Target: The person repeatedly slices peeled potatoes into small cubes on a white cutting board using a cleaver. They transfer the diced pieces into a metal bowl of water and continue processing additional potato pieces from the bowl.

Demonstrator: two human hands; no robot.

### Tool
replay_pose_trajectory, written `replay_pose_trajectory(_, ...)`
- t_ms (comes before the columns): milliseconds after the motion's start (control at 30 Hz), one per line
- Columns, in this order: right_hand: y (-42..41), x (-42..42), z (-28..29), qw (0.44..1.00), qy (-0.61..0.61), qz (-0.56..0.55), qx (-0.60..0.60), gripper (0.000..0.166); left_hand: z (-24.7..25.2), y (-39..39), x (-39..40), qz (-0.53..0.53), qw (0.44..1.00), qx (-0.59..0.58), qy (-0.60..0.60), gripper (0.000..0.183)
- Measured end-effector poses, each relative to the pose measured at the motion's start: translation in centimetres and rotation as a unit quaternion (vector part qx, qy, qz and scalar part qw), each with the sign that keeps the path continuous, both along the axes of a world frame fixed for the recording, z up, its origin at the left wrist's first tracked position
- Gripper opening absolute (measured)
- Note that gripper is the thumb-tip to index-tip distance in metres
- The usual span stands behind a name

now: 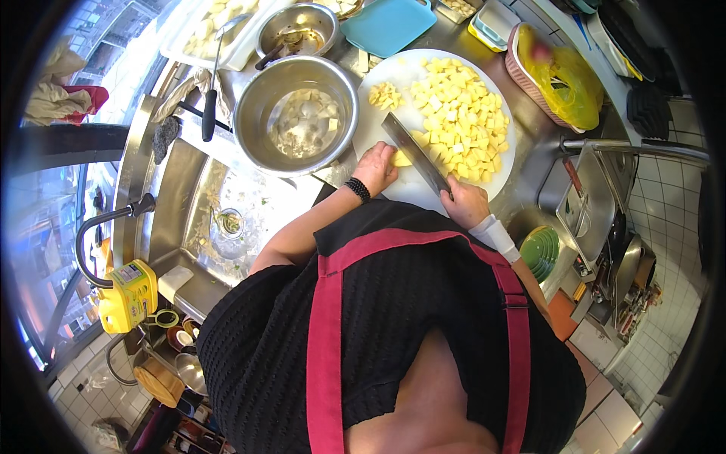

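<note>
On a round white cutting board (374, 127) lies a heap of diced potato (462, 113), with a small pile of yellowish chopped pieces (385, 95) to its left. My right hand (466, 204) grips the handle of a cleaver (417, 153), whose blade slants up and left across the board. Beside the blade, my left hand (375, 169) holds a piece of potato (401, 159) against the board with its fingertips. Just left of the board stands a steel bowl (241, 122) of water with pale cut pieces in it.
A steel sink (170, 210) with scraps round its drain lies to the left. Behind are a smaller steel bowl (266, 28), a white tub (235, 57) of peeled pieces and a blue tray (388, 25). A pink basket (519, 74) with a yellow bag stands back right.
</note>
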State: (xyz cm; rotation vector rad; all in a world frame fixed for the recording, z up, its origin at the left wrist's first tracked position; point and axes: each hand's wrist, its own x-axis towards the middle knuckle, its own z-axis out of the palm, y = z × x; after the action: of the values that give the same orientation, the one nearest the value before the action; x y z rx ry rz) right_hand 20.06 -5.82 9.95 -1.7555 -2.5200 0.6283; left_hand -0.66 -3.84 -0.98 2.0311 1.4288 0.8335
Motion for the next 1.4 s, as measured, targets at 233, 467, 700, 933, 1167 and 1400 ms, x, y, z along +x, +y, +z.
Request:
replay_pose_trajectory(233,0.0,-0.1,0.4,0.999,-0.020,0.019,-0.024,0.017,0.2,0.0,0.0,0.000,1.000,0.010,0.004,0.036)
replay_pose_trajectory(467,1.0,-1.4,-2.6,0.997,-0.017,-0.003,-0.072,0.021,0.6,0.0,0.4,-0.001,1.000,0.011,0.011,0.035)
replay_pose_trajectory(700,1.2,-0.2,-2.8,0.997,0.075,-0.026,0.017,0.028,1.0,0.0,-0.9,0.002,0.999,0.014,0.042,0.032)
replay_pose_trajectory(933,1.5,1.6,-0.9,0.973,0.161,-0.160,-0.046,0.025,1.7,-0.2,-1.5,0.050,0.998,0.039,0.030,0.032)
replay_pose_trajectory(1167,0.5,2.6,-1.3,0.963,0.185,-0.188,-0.065,0.025,0.7,3.4,0.0,-0.006,0.997,0.004,0.075,0.028)
replay_pose_trajectory(1400,-0.6,3.6,-1.2,0.982,0.138,-0.124,-0.044,0.023,0.7,4.3,-0.1,0.047,0.998,-0.007,-0.031,0.020)
